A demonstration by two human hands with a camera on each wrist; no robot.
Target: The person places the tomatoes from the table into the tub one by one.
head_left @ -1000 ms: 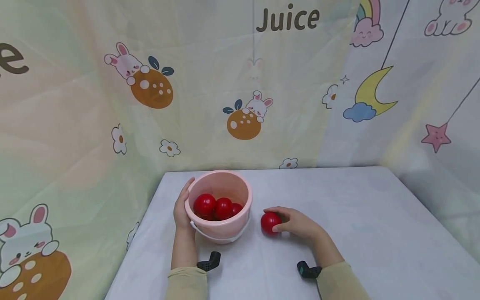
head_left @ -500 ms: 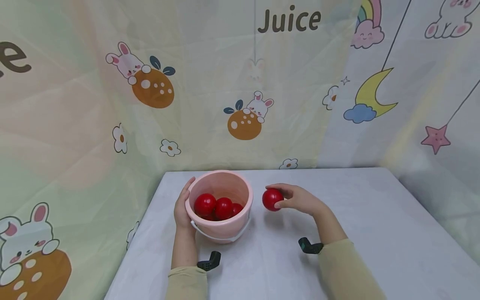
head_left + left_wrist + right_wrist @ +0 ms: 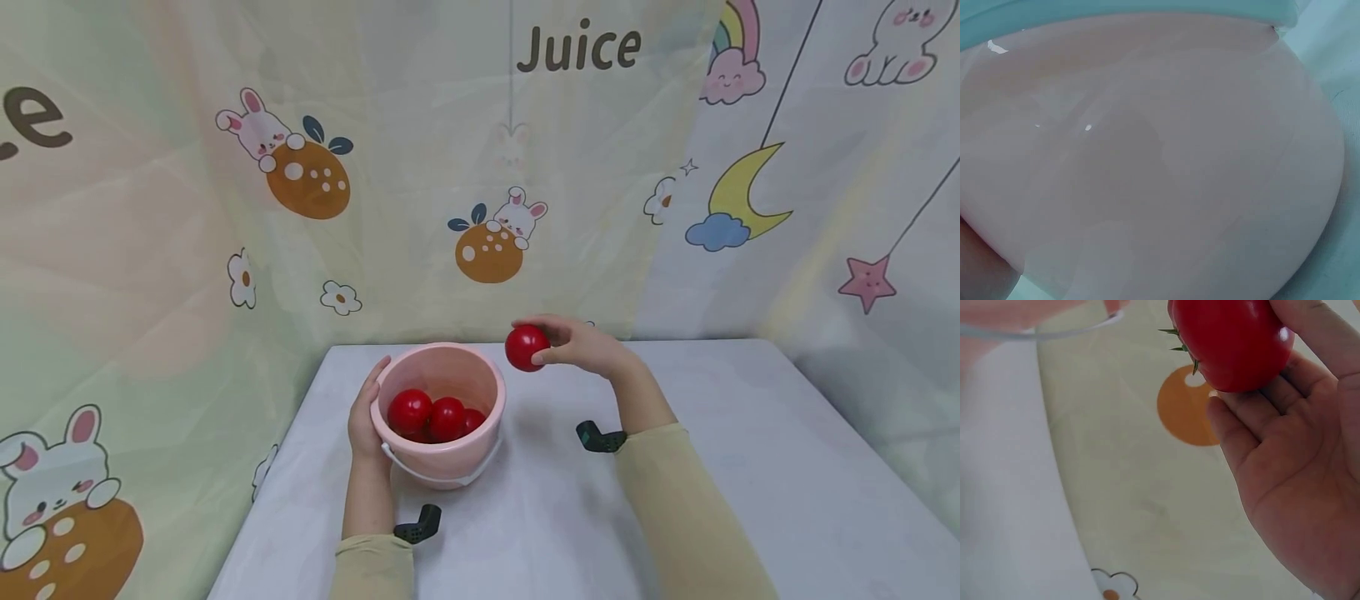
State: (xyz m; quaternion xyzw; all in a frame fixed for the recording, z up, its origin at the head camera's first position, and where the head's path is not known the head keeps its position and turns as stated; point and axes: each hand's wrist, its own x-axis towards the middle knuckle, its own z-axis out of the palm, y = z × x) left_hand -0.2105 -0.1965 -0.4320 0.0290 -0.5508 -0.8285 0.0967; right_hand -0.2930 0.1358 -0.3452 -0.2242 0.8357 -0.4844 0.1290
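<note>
A pink bucket point(image 3: 446, 462) with a white handle stands upright on the table. Inside it lie several red tomatoes point(image 3: 409, 412). My left hand point(image 3: 364, 421) rests along the bucket's left side, its fingers lying against the outer wall; the bucket's wall point(image 3: 1166, 156) fills most of the left wrist view. Up in the air, right of and beyond the bucket's rim, my right hand point(image 3: 581, 346) holds another tomato point(image 3: 527, 347) between thumb and fingers. Green stem leaves show on this tomato point(image 3: 1235, 344) in the right wrist view, with the palm turned toward the camera.
A white-covered table point(image 3: 675, 467) stretches right of the bucket. Behind and beside it hangs a printed cloth point(image 3: 405, 258) with rabbits and oranges. Each wrist wears a small black camera, such as the left wrist camera point(image 3: 420, 523).
My right hand has lifted the tomato off the table, carrying it up and away from me, then slightly left toward the bucket. The left hand and bucket have stayed put.
</note>
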